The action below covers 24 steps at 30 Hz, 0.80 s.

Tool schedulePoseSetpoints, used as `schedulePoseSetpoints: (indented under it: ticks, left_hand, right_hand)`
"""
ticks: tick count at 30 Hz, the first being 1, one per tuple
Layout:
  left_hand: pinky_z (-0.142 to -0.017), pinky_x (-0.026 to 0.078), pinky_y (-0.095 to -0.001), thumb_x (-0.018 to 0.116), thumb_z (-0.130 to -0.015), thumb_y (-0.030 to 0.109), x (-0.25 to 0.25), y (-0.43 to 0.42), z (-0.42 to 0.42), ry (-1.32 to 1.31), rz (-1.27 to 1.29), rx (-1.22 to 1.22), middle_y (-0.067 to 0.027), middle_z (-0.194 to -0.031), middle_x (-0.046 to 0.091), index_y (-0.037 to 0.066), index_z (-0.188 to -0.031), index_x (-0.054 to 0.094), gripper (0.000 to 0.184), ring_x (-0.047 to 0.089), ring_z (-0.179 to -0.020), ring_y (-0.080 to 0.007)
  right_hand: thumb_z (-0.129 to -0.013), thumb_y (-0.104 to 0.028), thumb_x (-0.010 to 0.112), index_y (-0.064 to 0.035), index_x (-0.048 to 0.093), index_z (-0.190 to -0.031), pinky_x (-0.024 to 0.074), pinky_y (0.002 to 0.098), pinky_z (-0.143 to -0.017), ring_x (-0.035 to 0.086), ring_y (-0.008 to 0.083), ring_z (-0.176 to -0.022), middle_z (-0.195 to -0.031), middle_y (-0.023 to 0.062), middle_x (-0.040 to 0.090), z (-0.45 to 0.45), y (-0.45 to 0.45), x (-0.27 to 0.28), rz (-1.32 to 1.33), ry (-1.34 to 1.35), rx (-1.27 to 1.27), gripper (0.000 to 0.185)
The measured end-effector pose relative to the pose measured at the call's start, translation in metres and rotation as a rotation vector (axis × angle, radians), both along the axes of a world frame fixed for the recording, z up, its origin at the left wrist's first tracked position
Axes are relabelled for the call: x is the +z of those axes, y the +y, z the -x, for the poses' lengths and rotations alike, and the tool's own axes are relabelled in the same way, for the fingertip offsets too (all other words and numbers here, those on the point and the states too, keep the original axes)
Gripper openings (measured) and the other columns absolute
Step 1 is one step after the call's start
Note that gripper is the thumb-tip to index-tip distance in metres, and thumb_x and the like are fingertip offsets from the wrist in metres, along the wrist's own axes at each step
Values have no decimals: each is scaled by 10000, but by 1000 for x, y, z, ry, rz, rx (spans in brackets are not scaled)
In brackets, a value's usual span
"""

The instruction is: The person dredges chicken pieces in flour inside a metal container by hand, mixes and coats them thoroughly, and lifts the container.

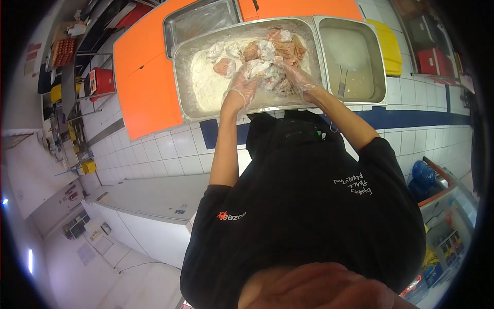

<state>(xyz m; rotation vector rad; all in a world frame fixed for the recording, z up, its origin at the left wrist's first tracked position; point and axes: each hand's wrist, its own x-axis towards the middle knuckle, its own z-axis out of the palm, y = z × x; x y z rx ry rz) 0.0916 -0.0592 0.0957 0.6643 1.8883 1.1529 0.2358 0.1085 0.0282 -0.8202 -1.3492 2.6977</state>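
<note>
Both hands wear clear plastic gloves and are inside a large metal tray [181, 95] of white flour [205, 90]. My left hand [244, 88] is curled on the left side of a heap of raw, flour-coated chicken pieces [267, 69]. From the other side, my right hand [299, 83] closes on the same heap, its fingers bent inward. Flour and meat partly hide the fingertips of both hands. A pinkish piece of chicken [224, 67] lies on the flour left of the heap, and browner pieces [290, 50] are piled behind the hands.
Right of the tray stands a metal basin [381, 95] of cloudy liquid, with a long-handled strainer [342, 85] resting in it. An empty-looking metal pan [200, 26] sits behind on the orange worktop [144, 77]. A yellow board [388, 49] is beyond the basin; a white chest [149, 198] stands lower left.
</note>
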Motion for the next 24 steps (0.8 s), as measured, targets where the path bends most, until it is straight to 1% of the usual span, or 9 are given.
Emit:
schedulePoseSetpoints:
  ticks: [2,4,6,8,10,13,17,19,24]
  left_hand:
    - [-731,511,-274,662,-969,117,-9,-1,-1,-40,36,27,-83,-1077,696,2,-1537,386,641,585,-851,-116]
    - [-764,523,-298,664,-969,132,-23,0,-3,-77,71,54,-90,-1070,702,-8,-1529,391,638,605,-877,-135]
    - [-984,497,-334,768,-897,203,-44,1,-11,-454,-84,166,-165,-1273,690,-25,-1565,350,821,646,-1126,-225]
    - [-1001,503,-370,785,-870,202,-63,7,-15,-378,-106,111,-154,-1205,718,-11,-1563,349,846,651,-1132,-256]
    - [-1010,508,-374,801,-839,168,-69,17,-14,-291,76,18,-156,-1187,716,-13,-1588,264,939,651,-1124,-277]
    - [-1054,475,-334,809,-797,116,-45,22,-22,-87,74,-138,-209,-1350,616,-67,-1592,188,1025,607,-1196,-286]
    - [-1092,443,-324,801,-734,40,-93,18,-32,-187,-110,4,-229,-1452,527,-52,-1614,110,1123,538,-1316,-290]
    - [-1090,445,-326,803,-733,43,-87,18,-38,-164,-136,33,-228,-1438,537,-47,-1616,106,1128,542,-1307,-289]
    - [-1107,442,-367,820,-743,99,-82,27,-41,-194,-147,88,-255,-1415,559,-35,-1593,225,1046,555,-1305,-345]
  right_hand:
    - [-1063,-567,458,-27,403,-1559,434,363,-1132,498,199,-1358,-1526,108,485,-2,0,-9,41,-10,25,735]
    - [-1053,-492,496,-10,514,-1444,523,407,-1027,595,240,-1232,-1407,129,571,0,0,-11,102,-120,-54,621]
    - [-1057,-511,478,-26,478,-1476,511,388,-1047,584,233,-1250,-1427,124,557,-1,-6,-12,146,-118,-98,641]
    - [-1060,-530,460,-42,442,-1507,498,369,-1066,574,226,-1269,-1446,119,544,-1,-10,-4,187,-117,-143,663]
    - [-1067,-513,444,-53,443,-1484,525,388,-1042,611,252,-1225,-1414,127,567,2,-10,16,218,-193,-228,621]
    - [-1070,-531,429,-51,383,-1542,512,398,-1069,599,263,-1257,-1476,135,536,1,5,-70,161,-232,-105,675]
    - [-1074,-536,419,-50,371,-1558,505,402,-1084,582,262,-1286,-1510,133,513,-7,3,-10,251,-180,-52,687]
    - [-1071,-528,437,-54,386,-1550,540,413,-1043,599,258,-1266,-1497,131,525,-10,6,16,184,-276,21,676]
    - [-1057,-517,485,-56,494,-1456,577,411,-965,647,242,-1179,-1399,125,598,-11,13,-15,242,-223,-6,609]
